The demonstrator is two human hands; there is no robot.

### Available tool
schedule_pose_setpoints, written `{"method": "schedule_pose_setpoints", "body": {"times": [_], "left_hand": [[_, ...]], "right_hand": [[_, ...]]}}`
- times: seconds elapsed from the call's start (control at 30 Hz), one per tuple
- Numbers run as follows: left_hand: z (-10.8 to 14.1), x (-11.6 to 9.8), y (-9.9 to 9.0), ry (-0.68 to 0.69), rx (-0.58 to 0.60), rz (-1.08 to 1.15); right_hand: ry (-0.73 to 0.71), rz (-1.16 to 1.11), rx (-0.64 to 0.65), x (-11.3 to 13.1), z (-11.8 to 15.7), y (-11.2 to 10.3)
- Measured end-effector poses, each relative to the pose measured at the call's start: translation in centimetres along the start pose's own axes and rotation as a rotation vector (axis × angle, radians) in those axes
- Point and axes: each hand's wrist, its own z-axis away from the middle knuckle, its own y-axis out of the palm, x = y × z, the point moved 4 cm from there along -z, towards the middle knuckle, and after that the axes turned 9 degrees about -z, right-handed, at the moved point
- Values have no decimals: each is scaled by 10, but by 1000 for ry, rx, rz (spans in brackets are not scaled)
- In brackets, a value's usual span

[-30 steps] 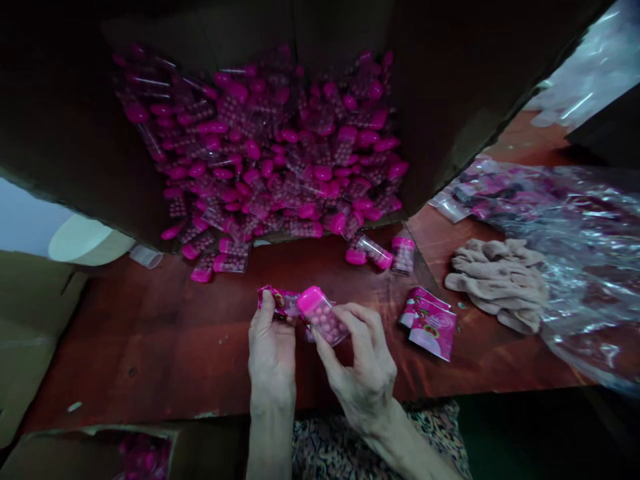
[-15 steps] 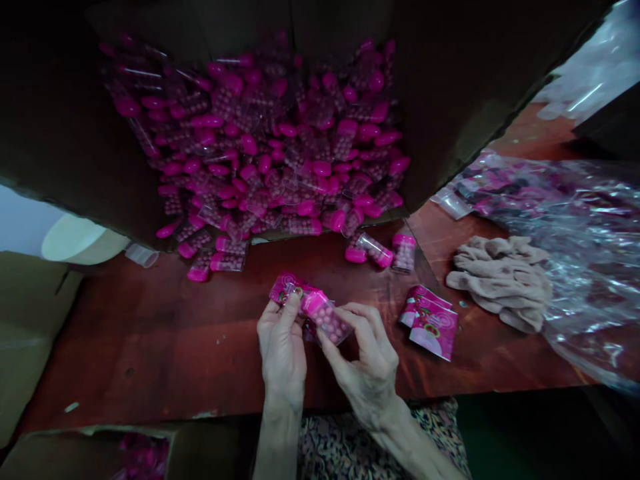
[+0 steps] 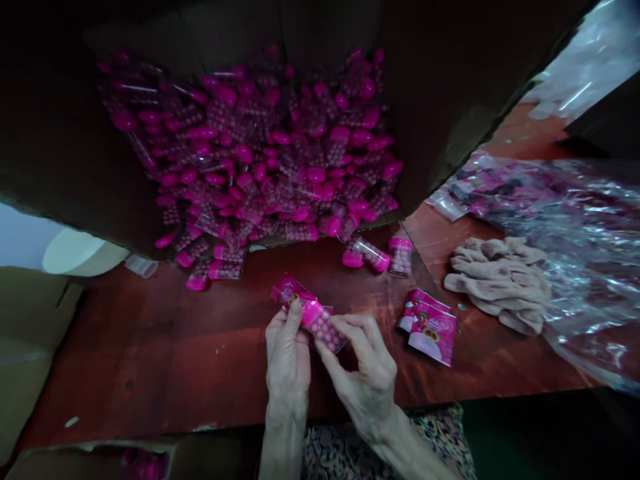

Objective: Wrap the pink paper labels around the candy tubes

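My left hand [image 3: 289, 357] is closed on a flat pink printed sleeve [image 3: 290, 291], with the thumb pressed on top. In my right hand [image 3: 369, 365] a small clear bottle [image 3: 326, 329] of pale pink balls is pinched by its base between thumb and fingers. The bottle's pink cap points up and left, against the sleeve; whether it sits inside the sleeve I cannot tell. Part of another pink piece shows behind the bottle. To the right of my hands, several more printed sleeves [image 3: 433, 333] lie on the red-brown table [image 3: 175, 360].
A large cardboard box [image 3: 440, 100] on its side spills pink-capped bottles [image 3: 250, 173] toward me. Near its edge a capped bottle [image 3: 401, 257] stands upright. Rightward lie a crumpled glove [image 3: 500, 283] and clear plastic bags [image 3: 590, 267]. A white bowl [image 3: 80, 253] is at left.
The bottle and sleeve are turned slightly and pressed closer together, and my left thumb has shifted toward the cap. The whole view has moved a little.
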Motion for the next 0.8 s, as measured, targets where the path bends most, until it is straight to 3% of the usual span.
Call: {"method": "schedule_pose_setpoints", "body": {"times": [0.2, 0.3, 0.63, 0.8], "left_hand": [[10, 8, 7, -178, -22, 123], [14, 9, 10, -242, 32, 154], [28, -11, 29, -45, 207, 23], [39, -7, 38, -73, 230, 1]], "right_hand": [[7, -27, -26, 0, -1, 3], [37, -84, -45, -1, -4, -2], [327, -68, 83, 2, -2, -8], [196, 22, 9, 10, 2, -13]]}}
